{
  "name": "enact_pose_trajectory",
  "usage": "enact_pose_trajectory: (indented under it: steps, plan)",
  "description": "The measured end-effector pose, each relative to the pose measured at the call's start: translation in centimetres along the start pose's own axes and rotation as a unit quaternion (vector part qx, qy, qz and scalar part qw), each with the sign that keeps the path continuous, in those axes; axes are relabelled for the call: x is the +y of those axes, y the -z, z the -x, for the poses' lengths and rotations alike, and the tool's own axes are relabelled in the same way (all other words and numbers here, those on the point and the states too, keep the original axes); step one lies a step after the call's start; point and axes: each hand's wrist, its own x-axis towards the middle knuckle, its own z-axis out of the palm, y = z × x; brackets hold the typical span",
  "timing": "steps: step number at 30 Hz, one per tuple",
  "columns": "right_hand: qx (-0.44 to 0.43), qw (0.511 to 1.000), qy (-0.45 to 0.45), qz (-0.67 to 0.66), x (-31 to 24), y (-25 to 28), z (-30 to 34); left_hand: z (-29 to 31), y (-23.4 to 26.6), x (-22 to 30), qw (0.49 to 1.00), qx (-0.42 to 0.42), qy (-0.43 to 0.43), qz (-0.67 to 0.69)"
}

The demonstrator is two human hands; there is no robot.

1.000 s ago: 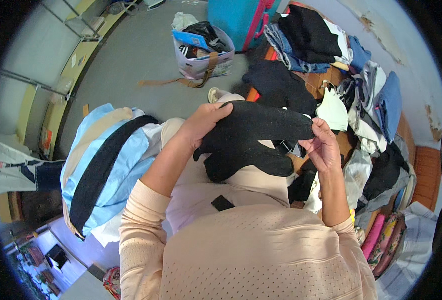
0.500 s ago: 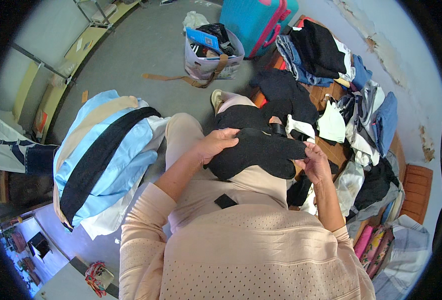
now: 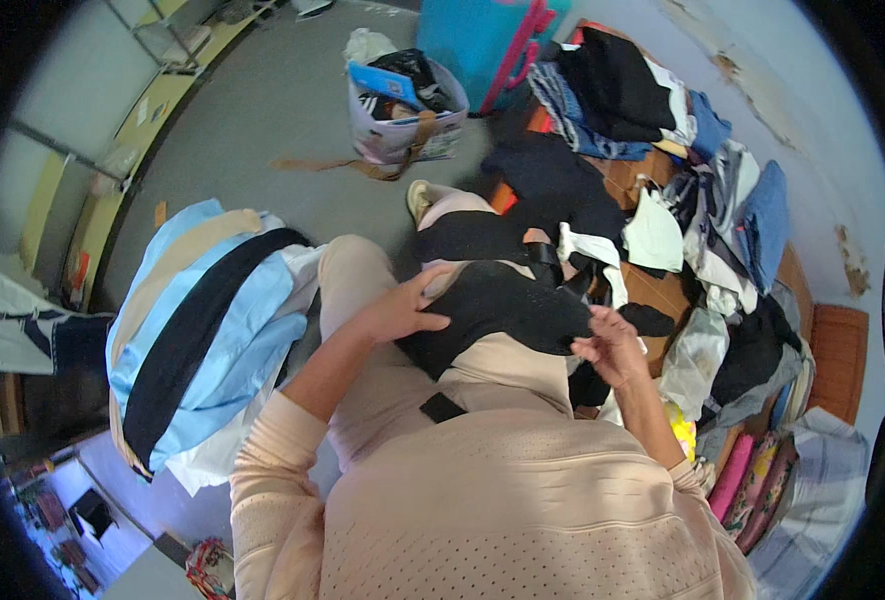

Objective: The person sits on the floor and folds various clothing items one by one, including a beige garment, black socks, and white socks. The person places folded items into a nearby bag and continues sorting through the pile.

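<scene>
A black folded garment (image 3: 508, 305) lies across my thighs, its exact kind unclear. At its left end rests my left hand (image 3: 403, 308), open, with the thumb spread away from the fingers. My right hand (image 3: 611, 345) is at the other end, its fingers curled around the garment's edge. A small black patch of cloth (image 3: 443, 407) shows on my lap near the waist. Beyond the garment, another black cloth (image 3: 473, 236) lies over my leg, beside a dark strap (image 3: 543, 262) and a white strap-like cloth (image 3: 593, 248).
Light blue, beige and black clothes (image 3: 218, 330) are heaped at my left. Piled clothes (image 3: 738, 235) cover the wooden surface on the right, with jeans and black garments (image 3: 618, 85) farther back. A filled bag (image 3: 408, 125) and a turquoise suitcase (image 3: 473, 45) stand ahead.
The black garment has come down flatter onto my thighs. My left hand has shifted left and its thumb has spread from the fingers. My right hand has moved slightly left and down.
</scene>
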Motion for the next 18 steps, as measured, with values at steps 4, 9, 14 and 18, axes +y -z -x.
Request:
enact_pose_trajectory:
  steps: [4, 9, 14, 18]
  plan:
    - [0.006, 0.996, 0.027, 0.085, 3.7, 1.1, -0.5, 0.2, -0.5, -2.1, 0.993, 0.05, -0.025, -0.107]
    - [0.052, 0.985, 0.088, 0.138, 3.8, 1.2, -0.3, 0.9, -0.1, -0.1, 0.989, 0.054, 0.033, -0.132]
    - [0.031, 0.976, 0.121, 0.18, 4.0, 3.4, -0.7, 0.7, 0.0, 1.1, 0.969, 0.072, 0.064, -0.228]
    - [0.188, 0.927, 0.202, 0.255, 1.6, 11.6, -0.4, 0.4, -0.3, 3.3, 0.912, 0.163, 0.026, -0.375]
